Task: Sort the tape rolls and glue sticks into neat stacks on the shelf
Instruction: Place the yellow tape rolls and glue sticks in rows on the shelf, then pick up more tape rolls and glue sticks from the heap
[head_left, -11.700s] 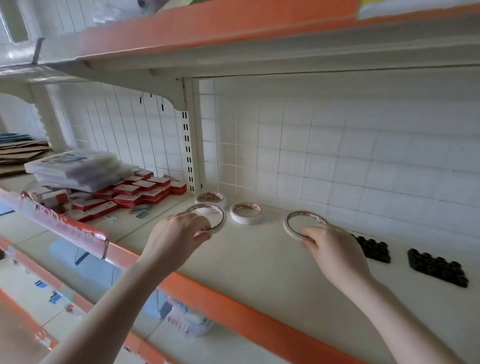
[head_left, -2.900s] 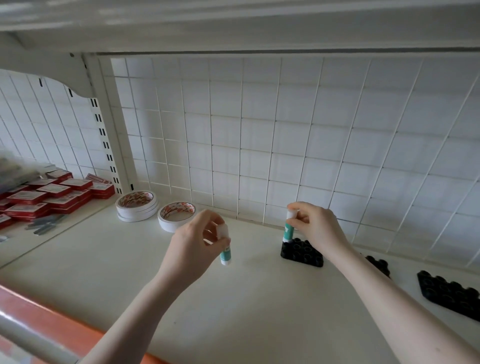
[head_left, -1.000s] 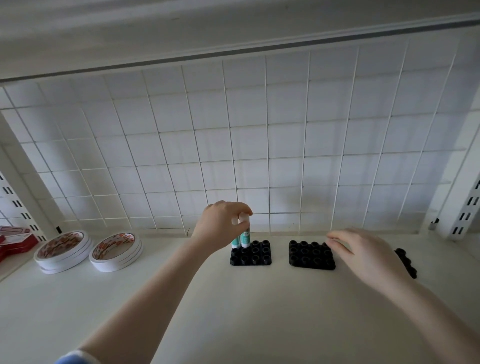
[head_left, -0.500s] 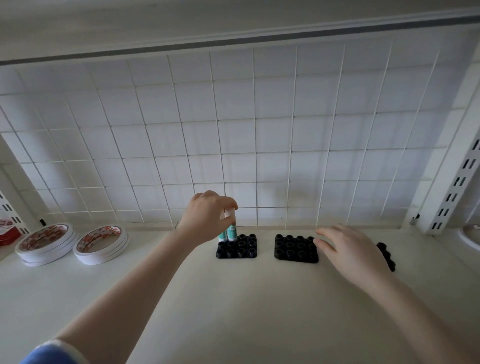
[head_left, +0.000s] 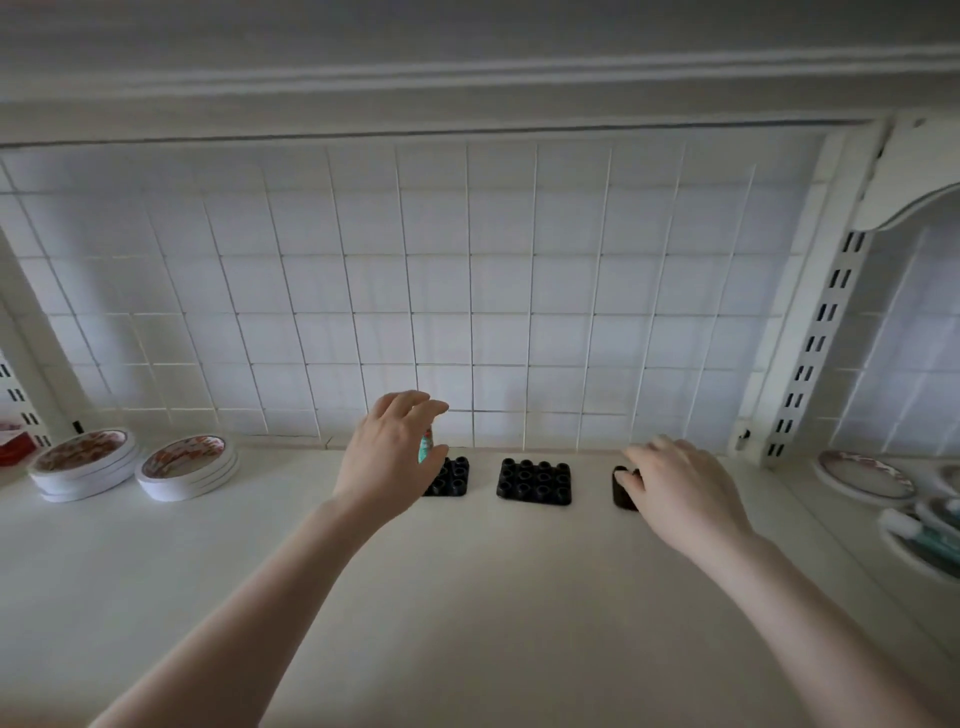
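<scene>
Glue stick (head_left: 426, 448), teal and white, shows only as a sliver between the left hand's (head_left: 389, 457) curled thumb and fingers; that grip is closed round it, over the left black tray (head_left: 453, 475). Right of that tray lies a middle black tray (head_left: 534, 481) on the shelf (head_left: 467, 597). Further right, the right hand (head_left: 680, 488) rests curled fingertips on a third black tray (head_left: 622, 488); whether this grip truly clasps it, I cannot tell. Far left of the left tray sit two tape roll stacks (head_left: 187, 467).
</scene>
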